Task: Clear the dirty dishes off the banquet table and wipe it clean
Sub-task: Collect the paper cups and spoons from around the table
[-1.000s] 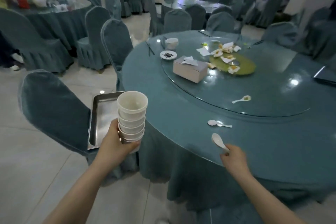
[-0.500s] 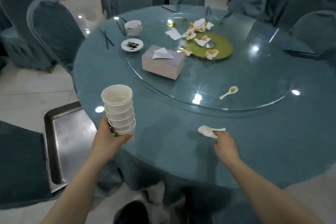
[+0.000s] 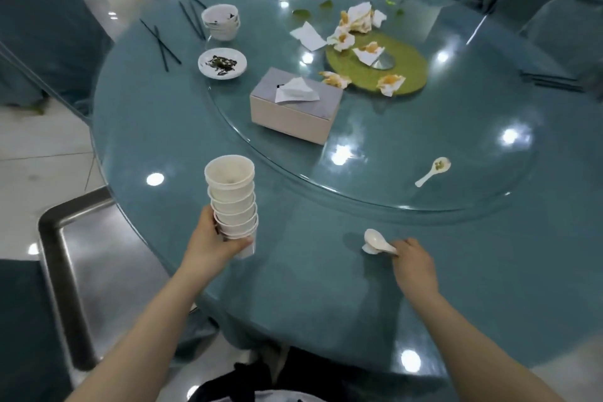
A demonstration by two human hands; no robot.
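1. The left hand [image 3: 212, 243] has its grip curled around the lower part of a stack of white cups [image 3: 232, 199], thumb on the near side, holding the stack upright above the near left edge of the tabletop [image 3: 182, 127].
2. The right hand [image 3: 415, 263] pinches the handles of white spoons [image 3: 377, 241]; two bowls seem to sit one over the other, though the lower one is partly hidden. The spoons are just above or touching the tabletop; which one I cannot tell.
3. Farther in, a lone white spoon [image 3: 434, 171] with greenish bits in its bowl lies on the glass turntable [image 3: 391, 147], well apart from both hands.
4. On the near left part of the turntable stands a tissue box [image 3: 295, 106] with a tissue sticking up from its slot.
5. Behind it, crumpled napkins [image 3: 355, 26] stained orange lie on and around a round green mat [image 3: 404, 65].
6. At the far left sit a small plate [image 3: 222, 63] with dark scraps and, beyond it, a short stack of white bowls [image 3: 221, 20].
7. Dark chopsticks [image 3: 161, 42] lie in pairs beside those dishes and along the far rim.
8. A metal tray [image 3: 81, 258] sits below the tabletop's left edge, under the left forearm.
9. Chairs in blue covers [image 3: 39, 29] ring the tabletop.
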